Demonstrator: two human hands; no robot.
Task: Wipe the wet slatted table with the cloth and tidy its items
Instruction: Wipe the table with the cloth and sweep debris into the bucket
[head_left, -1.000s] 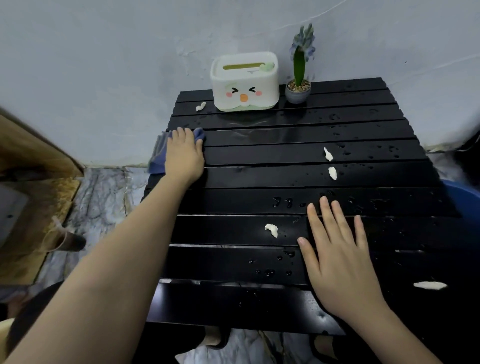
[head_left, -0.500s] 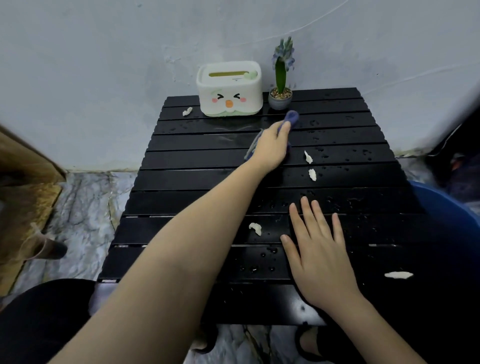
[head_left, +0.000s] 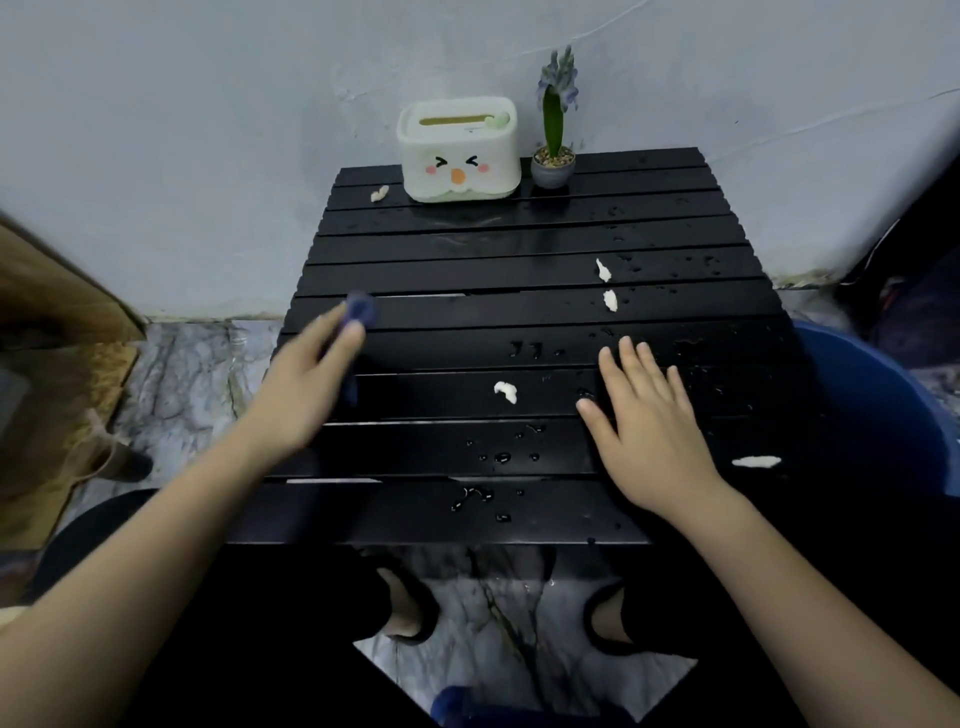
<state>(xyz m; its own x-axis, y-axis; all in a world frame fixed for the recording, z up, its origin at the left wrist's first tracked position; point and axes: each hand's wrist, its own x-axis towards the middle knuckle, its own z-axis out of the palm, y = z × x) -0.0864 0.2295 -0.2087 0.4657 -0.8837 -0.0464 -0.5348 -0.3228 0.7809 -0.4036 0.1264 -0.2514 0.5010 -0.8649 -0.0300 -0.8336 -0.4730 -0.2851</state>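
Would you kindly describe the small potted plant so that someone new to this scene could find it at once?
Start at the black slatted table against the pale wall and look along its far edge. Right of the white tissue box with a cartoon face stands the potted plant: a grey pot, one green leaf, a bluish flower spike, the only upright, living thing there.

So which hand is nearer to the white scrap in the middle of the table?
Right. The right hand lies flat just right of the white scrap; the left hand, on the cloth, is farther left.
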